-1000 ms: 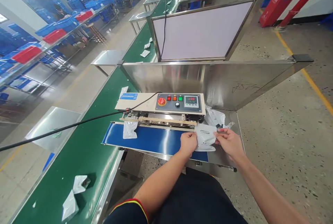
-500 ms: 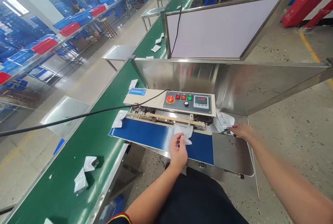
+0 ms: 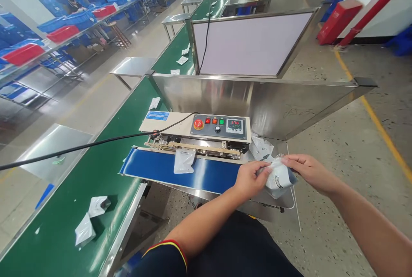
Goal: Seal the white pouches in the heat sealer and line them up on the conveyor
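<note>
The crumpled white plastic pouch with dark print (image 3: 279,178) was between our two hands, its upper edge pinched by the fingers of our left hand (image 3: 252,179) and our right hand (image 3: 307,172). It was just right of the flat blue conveyor belt (image 3: 214,176), with our left hand nearer that belt; we could not tell its long axis.

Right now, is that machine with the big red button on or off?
On: the machine has a display lit up with red numbers.
</note>
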`<state>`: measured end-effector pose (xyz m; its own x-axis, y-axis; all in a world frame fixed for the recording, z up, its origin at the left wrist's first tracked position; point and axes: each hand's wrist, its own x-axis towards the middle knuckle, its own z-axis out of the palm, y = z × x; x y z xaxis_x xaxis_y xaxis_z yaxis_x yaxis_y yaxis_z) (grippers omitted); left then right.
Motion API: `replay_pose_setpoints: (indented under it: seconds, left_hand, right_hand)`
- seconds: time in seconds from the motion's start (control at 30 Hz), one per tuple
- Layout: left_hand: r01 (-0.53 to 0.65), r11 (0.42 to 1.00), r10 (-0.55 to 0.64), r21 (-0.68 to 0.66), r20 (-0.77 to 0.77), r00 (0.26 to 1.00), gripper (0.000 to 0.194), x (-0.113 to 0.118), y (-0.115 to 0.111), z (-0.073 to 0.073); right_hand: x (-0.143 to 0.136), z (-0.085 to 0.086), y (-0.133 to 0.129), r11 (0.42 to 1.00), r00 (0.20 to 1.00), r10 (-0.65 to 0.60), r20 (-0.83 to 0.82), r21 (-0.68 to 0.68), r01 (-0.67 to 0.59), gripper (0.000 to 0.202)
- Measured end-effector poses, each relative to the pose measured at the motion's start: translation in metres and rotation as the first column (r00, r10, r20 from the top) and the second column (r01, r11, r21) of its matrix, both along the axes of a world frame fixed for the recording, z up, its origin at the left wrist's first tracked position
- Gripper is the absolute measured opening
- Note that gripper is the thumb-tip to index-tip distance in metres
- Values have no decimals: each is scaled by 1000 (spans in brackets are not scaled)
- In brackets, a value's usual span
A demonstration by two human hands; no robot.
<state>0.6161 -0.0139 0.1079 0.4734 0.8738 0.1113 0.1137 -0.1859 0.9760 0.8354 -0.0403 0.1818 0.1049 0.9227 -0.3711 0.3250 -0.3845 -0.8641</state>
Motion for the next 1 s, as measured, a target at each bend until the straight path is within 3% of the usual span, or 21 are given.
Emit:
replay_pose_setpoints:
  seconds: [0.1,0.17,0.27,0.37,0.43,0.5,0.63,0.73,0.87,1.0]
  left_hand:
    - [-179,935,204,-306,51,978,42,0,-12,-13]
    - [-230,882,284,-411,74,956,46,-3,-18,-23]
    - [-294,844,336,-449,16,942,42,-8,-21,-39]
    - [-391,730,416,-560,-90,905,41,-11,-16,-54]
    - [-424,626,454,-654,-137,881,43,-13,-10,-62]
    - [-447,573,480,-687,-161,862,43,-18,-1,-67]
    - [-498,557,539,-665,-168,826,38,-33,16,-70]
    - [-535,544,584,-646,-167,795,31,-48,19,-71]
    - [-585,554,662,-593,-113,741,28,-81,11,-74]
    - [-683,424,831,-595,-43,554,32,-150,-4,-71]
  right_hand:
    - [-20,-28,-30,987,947,-161,-278,-26,160,72]
    - [-32,-55,-48,963,935,-262,-240,-4,269,67]
    - [-44,-90,-61,909,900,-415,-137,-6,418,56]
    - [-49,-109,-57,850,827,-527,-197,-136,509,48]
    - [-52,-114,-45,837,801,-544,-250,-223,500,43]
    - [-58,-116,-31,836,786,-544,-294,-269,478,42]
    - [-78,-120,-1,825,765,-560,-317,-299,480,43]
    - [-95,-120,10,859,813,-502,-295,-281,429,46]
    - [-105,-107,-2,897,904,-410,-119,-233,376,45]
    - [-111,-92,-22,970,969,-159,191,-154,190,42]
